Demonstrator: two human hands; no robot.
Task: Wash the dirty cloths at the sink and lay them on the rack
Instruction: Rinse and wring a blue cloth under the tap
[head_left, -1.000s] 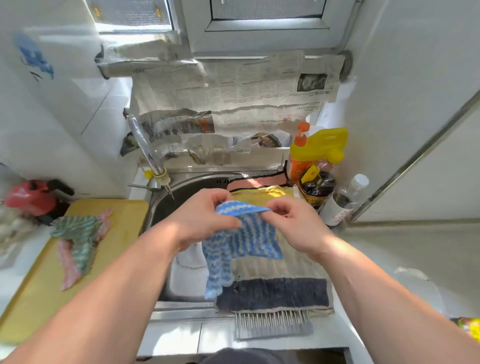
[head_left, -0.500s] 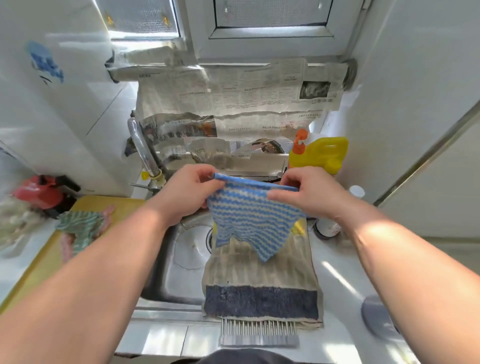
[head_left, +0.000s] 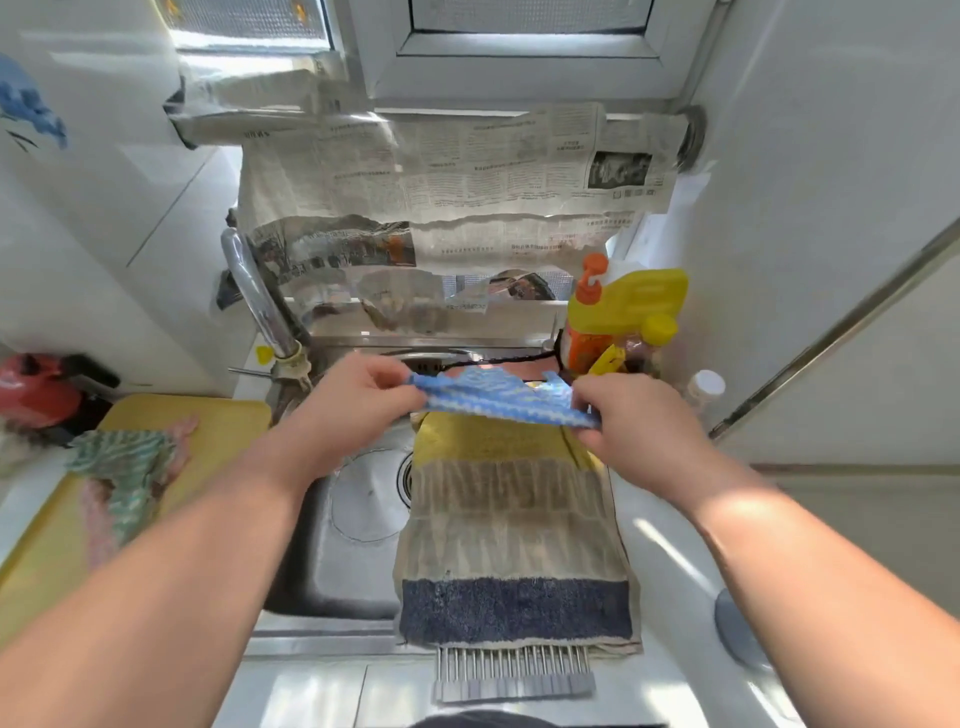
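Note:
A blue and white striped cloth (head_left: 496, 397) is stretched flat between my two hands, low over the far end of the rack. My left hand (head_left: 358, 400) pinches its left edge and my right hand (head_left: 634, 421) pinches its right edge. Below it a striped towel (head_left: 511, 525), yellow, beige and dark blue, lies along the roll-up metal rack (head_left: 514, 675) that spans the right half of the steel sink (head_left: 358, 525). A green and pink cloth (head_left: 122, 473) lies crumpled on the yellow board (head_left: 47, 561) at the left.
The tap (head_left: 260, 301) rises at the sink's back left corner. A yellow and orange detergent bottle (head_left: 618, 317) and a clear bottle (head_left: 704, 389) stand at the back right. Newspaper (head_left: 457, 171) covers the wall behind. A red object (head_left: 34, 387) sits far left.
Both hands have lowered the blue cloth from hanging upright to lying nearly flat over the far end of the towel, and have spread it wider.

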